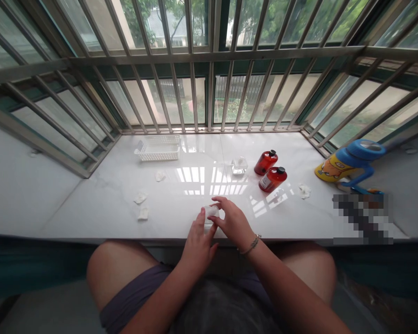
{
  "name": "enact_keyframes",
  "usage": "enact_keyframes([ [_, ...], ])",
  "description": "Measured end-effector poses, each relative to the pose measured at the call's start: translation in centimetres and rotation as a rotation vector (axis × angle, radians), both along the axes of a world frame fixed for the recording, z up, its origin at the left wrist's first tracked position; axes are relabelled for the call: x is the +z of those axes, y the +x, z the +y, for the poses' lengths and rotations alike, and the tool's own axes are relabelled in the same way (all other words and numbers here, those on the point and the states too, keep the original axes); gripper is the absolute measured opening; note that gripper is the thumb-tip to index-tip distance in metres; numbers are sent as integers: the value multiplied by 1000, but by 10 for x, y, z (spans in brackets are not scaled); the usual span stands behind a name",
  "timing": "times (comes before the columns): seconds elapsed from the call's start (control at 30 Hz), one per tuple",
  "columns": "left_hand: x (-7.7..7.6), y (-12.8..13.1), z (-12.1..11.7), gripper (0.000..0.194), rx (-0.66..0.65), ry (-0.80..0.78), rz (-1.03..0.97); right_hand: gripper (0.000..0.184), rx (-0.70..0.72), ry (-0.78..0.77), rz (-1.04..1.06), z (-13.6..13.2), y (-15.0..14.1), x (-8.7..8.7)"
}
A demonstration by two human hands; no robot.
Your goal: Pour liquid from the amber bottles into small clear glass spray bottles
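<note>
Touching the left side of a small translucent container, the left hand lies at about seven o'clock from it; its index finger is extended, the others loosely spread, and whether they grip cannot be told. The container sits between both hands, by the near edge of the white counter, its long axis too obscured to read. At three o'clock from it, equally near, the right hand holds it, thumb and forefinger curved about it.
</note>
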State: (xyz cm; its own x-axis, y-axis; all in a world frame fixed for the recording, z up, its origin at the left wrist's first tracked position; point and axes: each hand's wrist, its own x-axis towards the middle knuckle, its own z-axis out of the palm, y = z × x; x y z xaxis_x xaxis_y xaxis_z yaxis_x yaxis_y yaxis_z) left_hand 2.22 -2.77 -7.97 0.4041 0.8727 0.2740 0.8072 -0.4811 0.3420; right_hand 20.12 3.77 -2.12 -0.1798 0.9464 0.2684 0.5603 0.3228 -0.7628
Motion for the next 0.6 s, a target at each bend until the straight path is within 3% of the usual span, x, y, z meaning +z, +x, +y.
enact_keyframes([
  [0.2,2,1,0,102,15,-16,29,66,-14,-21,55,-5,0,0],
  [0.37,1,1,1,108,17,-22,47,72,28,-130,172,-14,6,0],
  [0.6,-1,0,-1,107,12,5,48,62,-82,-88,216,-18,22,-12],
])
